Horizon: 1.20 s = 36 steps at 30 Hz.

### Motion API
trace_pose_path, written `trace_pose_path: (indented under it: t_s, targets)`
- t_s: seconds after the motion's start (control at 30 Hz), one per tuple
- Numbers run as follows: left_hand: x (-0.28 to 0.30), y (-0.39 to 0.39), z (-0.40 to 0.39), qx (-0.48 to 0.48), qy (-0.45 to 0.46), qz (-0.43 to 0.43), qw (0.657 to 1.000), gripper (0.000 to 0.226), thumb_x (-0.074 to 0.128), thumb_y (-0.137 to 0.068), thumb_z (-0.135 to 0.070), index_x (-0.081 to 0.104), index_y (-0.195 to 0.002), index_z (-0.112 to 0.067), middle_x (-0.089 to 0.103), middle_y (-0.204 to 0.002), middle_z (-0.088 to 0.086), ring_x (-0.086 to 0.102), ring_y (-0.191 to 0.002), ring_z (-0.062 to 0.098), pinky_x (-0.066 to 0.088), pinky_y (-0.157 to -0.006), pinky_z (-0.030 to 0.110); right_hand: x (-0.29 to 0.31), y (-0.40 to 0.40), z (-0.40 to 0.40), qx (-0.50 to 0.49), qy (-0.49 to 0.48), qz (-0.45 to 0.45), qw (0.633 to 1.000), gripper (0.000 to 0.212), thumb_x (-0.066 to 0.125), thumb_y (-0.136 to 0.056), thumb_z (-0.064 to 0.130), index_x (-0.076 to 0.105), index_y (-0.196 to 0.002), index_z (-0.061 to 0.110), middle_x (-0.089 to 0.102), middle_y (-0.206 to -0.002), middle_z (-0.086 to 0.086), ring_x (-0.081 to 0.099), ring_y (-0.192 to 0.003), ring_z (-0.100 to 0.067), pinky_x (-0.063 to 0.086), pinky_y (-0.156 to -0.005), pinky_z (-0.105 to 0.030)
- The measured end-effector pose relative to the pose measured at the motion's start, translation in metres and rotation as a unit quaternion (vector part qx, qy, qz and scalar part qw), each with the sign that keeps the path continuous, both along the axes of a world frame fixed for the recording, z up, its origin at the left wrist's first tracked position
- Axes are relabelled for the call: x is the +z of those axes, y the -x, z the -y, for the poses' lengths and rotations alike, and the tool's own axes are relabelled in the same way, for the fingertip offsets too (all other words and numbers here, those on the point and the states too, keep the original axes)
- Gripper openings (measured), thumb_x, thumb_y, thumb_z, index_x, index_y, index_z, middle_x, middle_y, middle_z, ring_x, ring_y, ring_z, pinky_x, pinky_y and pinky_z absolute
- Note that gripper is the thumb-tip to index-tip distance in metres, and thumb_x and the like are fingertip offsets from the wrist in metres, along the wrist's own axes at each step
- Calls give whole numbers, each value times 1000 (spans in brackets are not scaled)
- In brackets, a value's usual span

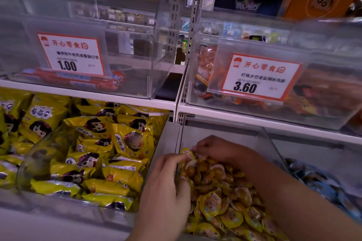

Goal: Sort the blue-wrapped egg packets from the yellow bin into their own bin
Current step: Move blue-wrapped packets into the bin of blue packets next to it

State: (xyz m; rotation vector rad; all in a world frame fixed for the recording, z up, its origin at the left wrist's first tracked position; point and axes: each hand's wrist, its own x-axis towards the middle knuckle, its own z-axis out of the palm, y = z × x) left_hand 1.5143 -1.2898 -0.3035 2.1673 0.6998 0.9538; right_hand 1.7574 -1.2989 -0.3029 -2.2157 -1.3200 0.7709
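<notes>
The clear middle bin (pixel 221 133) on the lower shelf holds a heap of small yellow-wrapped egg packets (pixel 219 199). No blue packet shows in this heap. To its right, another clear bin holds blue-wrapped egg packets (pixel 317 180). My left hand (pixel 166 188) is at the middle bin's left wall, fingers curled over the wall's edge and thumb inside against the packets. My right hand (pixel 215 148) reaches to the back left corner of the heap, with its curled fingertips pinching a packet's edge there. That packet's colour is hidden.
A bin of large yellow snack bags (pixel 94 154) fills the lower left. On the shelf above stand a clear bin with red sausages (pixel 78 80) and a price card, and a bin with orange packets (pixel 205 68) behind a 3.60 card (pixel 260 76).
</notes>
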Motion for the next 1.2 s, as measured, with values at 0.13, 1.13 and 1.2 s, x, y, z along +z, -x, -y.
trace_pose_path:
  t_s: [0.13,1.13,1.2]
  targets:
    - [4,-5,10,19,-60,36,997,45,61,-83,-13,58,-116,-44,41,-124,-34,43,-114,-5,35,-94,17,21,-5,28,7,-44,6,999,41,60,-98,40,68,-63,22,55,-59,16,50,-58,3,38,-56,-11]
    - [7,-56,35,-22,510,151,846,8,72,-87,-9,75,-94,-12,74,-101,12,67,-79,15,50,-55,25,-9,70,132,-49,-282,-28,958,51,58,-91,-2,59,-136,22,70,-120,15,64,-114,-2,52,-98,-24]
    - [8,-53,33,10,374,129,918,11,71,-88,-9,75,-88,-20,73,-93,-2,66,-76,0,51,-63,16,-5,63,137,-62,-255,60,963,41,60,-91,5,68,-124,28,74,-107,18,68,-101,3,56,-91,-26]
